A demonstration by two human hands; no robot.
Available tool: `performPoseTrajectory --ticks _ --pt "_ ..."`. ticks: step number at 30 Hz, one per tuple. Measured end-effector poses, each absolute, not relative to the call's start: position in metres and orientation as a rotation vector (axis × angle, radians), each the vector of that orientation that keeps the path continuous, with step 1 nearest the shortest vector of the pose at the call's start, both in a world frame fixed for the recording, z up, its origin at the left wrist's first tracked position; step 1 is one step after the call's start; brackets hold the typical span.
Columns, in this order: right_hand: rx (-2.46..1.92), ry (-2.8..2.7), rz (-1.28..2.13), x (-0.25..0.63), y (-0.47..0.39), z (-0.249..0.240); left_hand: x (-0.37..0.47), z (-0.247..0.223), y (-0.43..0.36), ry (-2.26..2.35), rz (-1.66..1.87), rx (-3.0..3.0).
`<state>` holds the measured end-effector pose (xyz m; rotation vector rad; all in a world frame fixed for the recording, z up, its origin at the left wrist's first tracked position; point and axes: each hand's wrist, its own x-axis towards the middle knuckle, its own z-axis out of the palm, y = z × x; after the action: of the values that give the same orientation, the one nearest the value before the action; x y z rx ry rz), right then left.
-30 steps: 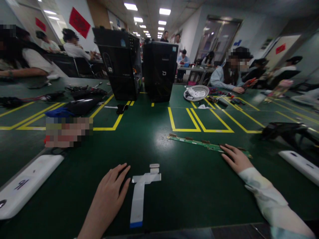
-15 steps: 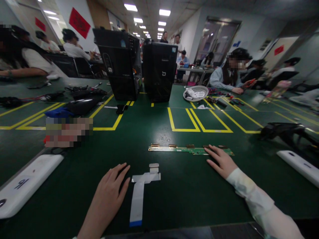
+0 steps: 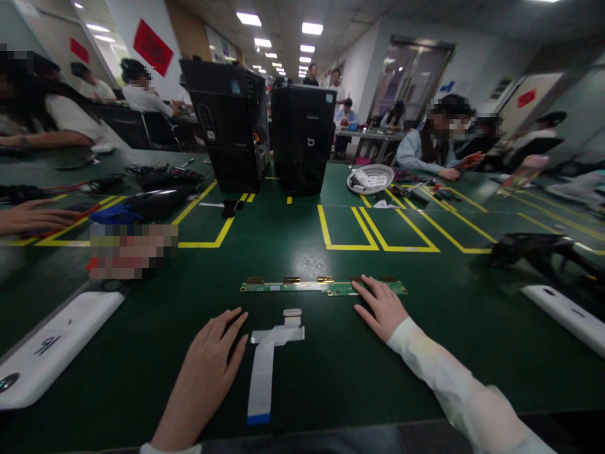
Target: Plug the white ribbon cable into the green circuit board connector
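A long, narrow green circuit board (image 3: 302, 287) with several copper-coloured tabs along its far edge lies flat on the green table (image 3: 331, 378). My right hand (image 3: 382, 308) rests on the board's right part, fingertips touching it and fingers apart. Nearer to me, a white flat ribbon cable (image 3: 261, 384) with a blue end lies folded, a connector at its far end. Just left of that cable my left hand (image 3: 215, 353) lies on the table with its fingers spread, holding nothing.
White plastic casings (image 3: 61, 347) lie at left and right. Two black computer towers (image 3: 302, 139) stand at the back, a white basket (image 3: 371, 180) to their right. Yellow tape (image 3: 352, 248) marks the table. A co-worker's hand (image 3: 38, 217) reaches in from the left.
The circuit board has slid left across the table under my right hand, which moved with it. My left hand and the ribbon cable have stayed put. A co-worker's hand has appeared at left.
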<state>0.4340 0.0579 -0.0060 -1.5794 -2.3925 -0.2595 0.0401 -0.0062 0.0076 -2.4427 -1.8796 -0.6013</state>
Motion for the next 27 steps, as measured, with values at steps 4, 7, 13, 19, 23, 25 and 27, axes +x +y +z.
performPoseTrajectory --ticks 4,7,13,19,23,25,27 --pt "-1.582 -2.378 -0.25 0.41 0.058 -0.003 0.04 0.008 -0.007 -1.894 -0.595 -2.437" --pt "-1.592 -2.381 -0.229 0.388 0.059 0.002 0.04 0.007 -0.006 -1.89 -0.597 -2.432" --pt "-1.617 -2.409 -0.132 0.343 0.063 0.011 0.04 0.007 -0.006 -1.89 -0.552 -2.434" --pt "-1.658 -2.415 -0.053 0.314 0.07 0.019 0.04 0.009 -0.006 -1.903 -0.551 -2.435" --pt "-1.685 -2.427 0.007 0.311 0.073 0.024 0.041 0.008 -0.006 -1.916 -0.555 -2.431" --pt "-1.658 -2.431 0.009 0.317 0.075 0.024 0.041 0.008 -0.005 -1.918 -0.553 -2.427" --pt "-1.556 -2.444 -0.004 0.326 0.079 0.022 0.04 0.008 -0.005 -1.906 -0.555 -2.429"
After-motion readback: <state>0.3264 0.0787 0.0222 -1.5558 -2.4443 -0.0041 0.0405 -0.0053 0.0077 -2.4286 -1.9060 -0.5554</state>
